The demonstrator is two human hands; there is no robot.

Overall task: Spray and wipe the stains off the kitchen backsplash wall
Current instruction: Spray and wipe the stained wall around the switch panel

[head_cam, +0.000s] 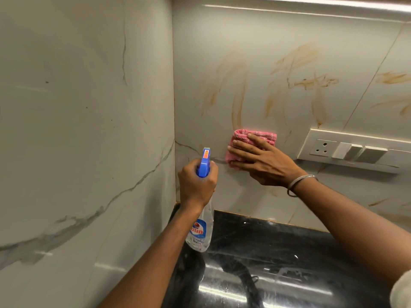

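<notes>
Now left grip (196,183) clasps see-through spray bottle (200,231), fill unclear; right grip (264,163), flat, presses pink cloth (263,135).

One view is provided, taken by a wide-angle camera worn on the head. It is aimed forward and somewhat downward into a corner, where the side wall (77,130) on the left is met by the backsplash wall (255,41) straight ahead. The wall is viewed from close by. The left hand (196,181) and the right hand (264,161) are framed near the centre, with both forearms entering from the bottom edge. The dark surface (289,252) is seen from above at lower right.
</notes>
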